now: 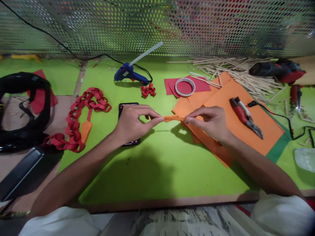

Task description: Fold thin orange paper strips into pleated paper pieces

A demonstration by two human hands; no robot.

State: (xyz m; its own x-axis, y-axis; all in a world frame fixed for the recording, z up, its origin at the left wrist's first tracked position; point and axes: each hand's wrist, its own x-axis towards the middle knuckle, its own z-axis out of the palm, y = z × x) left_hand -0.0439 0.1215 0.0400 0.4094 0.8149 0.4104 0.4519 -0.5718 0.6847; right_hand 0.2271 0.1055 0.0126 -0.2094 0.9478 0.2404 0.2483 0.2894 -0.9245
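1. The left hand (131, 123) and right hand (211, 122) each pinch one end of a small folded orange paper strip (173, 118), held just above the green mat (147, 170).
2. A phone (128, 108) lies partly under the left hand.
3. Orange paper sheets (246, 131) beside the right hand carry red-handled pliers (244, 116).
4. Farther off lie a red paper chain (81, 114), a tape roll (185, 87) and a blue glue gun (130, 73).

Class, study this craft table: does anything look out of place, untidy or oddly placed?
Yes. A phone lies screen-up under the left hand, in the working area. Wooden sticks lie scattered loosely at the back right, some across the orange paper sheets. Both hands pinch a folded orange paper strip; the right hand holds its other end.
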